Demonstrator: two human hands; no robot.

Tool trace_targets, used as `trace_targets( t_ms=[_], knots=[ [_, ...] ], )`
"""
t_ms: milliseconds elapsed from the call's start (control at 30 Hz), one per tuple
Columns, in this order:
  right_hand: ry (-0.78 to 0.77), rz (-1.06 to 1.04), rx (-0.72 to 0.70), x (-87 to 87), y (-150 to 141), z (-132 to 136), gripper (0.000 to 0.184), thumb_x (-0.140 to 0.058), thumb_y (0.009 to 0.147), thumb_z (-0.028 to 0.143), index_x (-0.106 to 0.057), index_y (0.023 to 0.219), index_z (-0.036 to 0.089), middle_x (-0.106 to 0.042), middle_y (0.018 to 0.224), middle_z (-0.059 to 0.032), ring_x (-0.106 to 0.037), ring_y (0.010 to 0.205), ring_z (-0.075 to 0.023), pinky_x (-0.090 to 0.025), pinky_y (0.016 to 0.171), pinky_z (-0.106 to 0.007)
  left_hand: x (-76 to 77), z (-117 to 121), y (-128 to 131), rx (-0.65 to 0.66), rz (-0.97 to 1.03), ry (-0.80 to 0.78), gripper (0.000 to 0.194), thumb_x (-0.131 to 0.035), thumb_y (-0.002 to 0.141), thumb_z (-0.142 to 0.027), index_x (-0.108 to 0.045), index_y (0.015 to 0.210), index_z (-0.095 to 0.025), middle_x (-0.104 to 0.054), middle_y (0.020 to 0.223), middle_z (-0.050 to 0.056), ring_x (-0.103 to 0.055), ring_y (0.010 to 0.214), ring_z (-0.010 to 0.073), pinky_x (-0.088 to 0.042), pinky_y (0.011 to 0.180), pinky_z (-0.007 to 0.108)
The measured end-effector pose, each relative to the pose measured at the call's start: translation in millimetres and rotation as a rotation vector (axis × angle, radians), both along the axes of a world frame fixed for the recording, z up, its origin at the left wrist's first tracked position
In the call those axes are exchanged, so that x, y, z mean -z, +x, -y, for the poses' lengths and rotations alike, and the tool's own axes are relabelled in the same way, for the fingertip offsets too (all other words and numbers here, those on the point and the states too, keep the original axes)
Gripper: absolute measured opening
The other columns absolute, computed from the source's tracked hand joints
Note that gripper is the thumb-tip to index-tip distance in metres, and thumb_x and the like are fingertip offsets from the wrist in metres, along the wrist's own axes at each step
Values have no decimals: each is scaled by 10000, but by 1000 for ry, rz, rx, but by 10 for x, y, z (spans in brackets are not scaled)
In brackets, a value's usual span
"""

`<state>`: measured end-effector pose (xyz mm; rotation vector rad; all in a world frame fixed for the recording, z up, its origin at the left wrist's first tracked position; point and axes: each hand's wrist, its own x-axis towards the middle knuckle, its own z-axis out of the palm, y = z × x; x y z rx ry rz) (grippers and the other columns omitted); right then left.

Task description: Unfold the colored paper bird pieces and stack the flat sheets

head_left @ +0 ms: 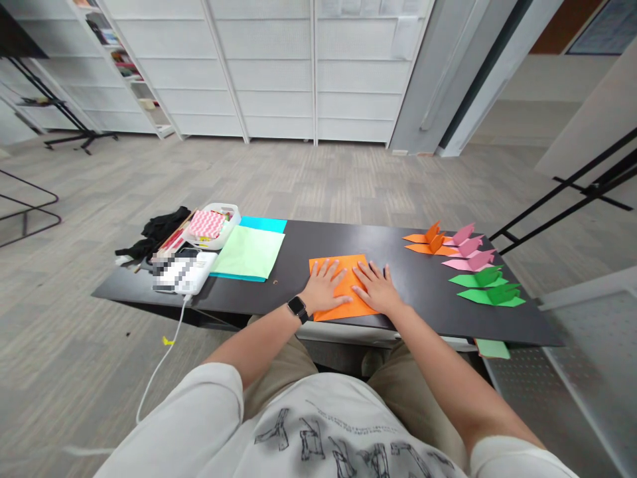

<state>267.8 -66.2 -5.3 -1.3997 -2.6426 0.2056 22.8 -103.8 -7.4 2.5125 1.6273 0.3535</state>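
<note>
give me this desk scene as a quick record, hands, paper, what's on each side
surface: dark tabletop
left hand: left hand flat on orange paper, smartwatch on wrist
right hand: right hand flat on the same paper, fingers spread
folded paper figures, right side: two orange, three pink, two green
paper, left side: light green paper overlapping blue paper
far left: white tray, white device with cable
</note>
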Motion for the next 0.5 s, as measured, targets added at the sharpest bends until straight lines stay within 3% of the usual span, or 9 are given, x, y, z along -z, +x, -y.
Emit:
trace_targets(
  t_ms=[100, 167, 233, 300, 400, 500],
  knots=[
    [2, -43, 17, 29, -5, 2, 630, -432, 1059, 558, -412, 1649, 335, -359, 1737, -65, -280, 1608, -406, -43, 1266, -774, -22, -54, -254, -106, 43, 10, 811, -544, 970, -682, -454, 1632, -222, -309, 1742, 184, -231, 1623, 442, -129, 1306, 658],
    [-3, -60, 26, 40, -17, -1, 631, -431, 1059, 559, -419, 1646, 328, -373, 1730, -74, -283, 1607, -405, -42, 1266, -776, -80, -68, -393, -282, 77, 31, 752, -550, 998, -574, -469, 1617, -154, -323, 1721, 238, -226, 1617, 471, -133, 1295, 674],
    [-4, -75, 43, 59, -30, -11, 631, -435, 1057, 554, -431, 1639, 311, -380, 1726, -89, -285, 1605, -404, -46, 1266, -775, -172, -30, -435, -368, 106, 66, 714, -541, 1016, -493, -473, 1596, -83, -345, 1692, 285, -235, 1608, 484, -149, 1290, 670],
    [-2, -98, 65, 87, -35, -28, 628, -448, 1052, 552, -455, 1624, 294, -389, 1721, -100, -289, 1601, -405, -54, 1266, -771, -266, 71, -362, -227, 133, 80, 668, -543, 1027, -478, -504, 1558, -75, -423, 1642, 280, -339, 1570, 434, -222, 1297, 594],
    [-11, -173, 97, 125, -3, -59, 610, -471, 1041, 551, -496, 1592, 291, -429, 1699, -98, -297, 1596, -405, -70, 1270, -760, -334, 283, -151, 182, 161, 6, 700, -669, 952, -596, -562, 1489, -160, -591, 1493, 197, -529, 1413, 339, -381, 1235, 481],
    [4, -381, 140, 142, 98, -84, 574, -446, 1048, 507, -507, 1573, 284, -466, 1671, -97, -315, 1592, -368, -126, 1286, -716, -309, 459, -46, 281, 135, -20, 750, -763, 861, -655, -602, 1425, -188, -646, 1390, 169, -581, 1310, 342, -434, 1168, 501]
  ],
)
